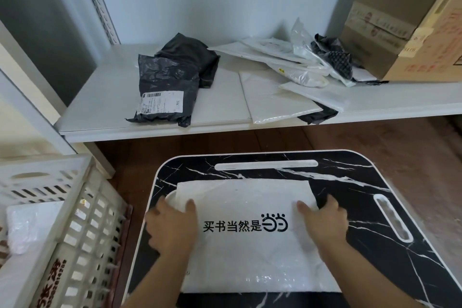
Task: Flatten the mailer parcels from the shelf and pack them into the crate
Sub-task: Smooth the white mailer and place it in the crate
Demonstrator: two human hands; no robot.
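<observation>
White plastic mailer parcel (250, 237) with black print lies flat on our black marbled tray table (375, 207); our left hand (172, 227) and right hand (325, 225) grip its side edges, thumbs on top.

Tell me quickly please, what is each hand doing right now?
Left hand: holds the left edge of the white mailer, thumb on top, fingers curled under.
Right hand: holds the mailer's right edge the same way.
</observation>
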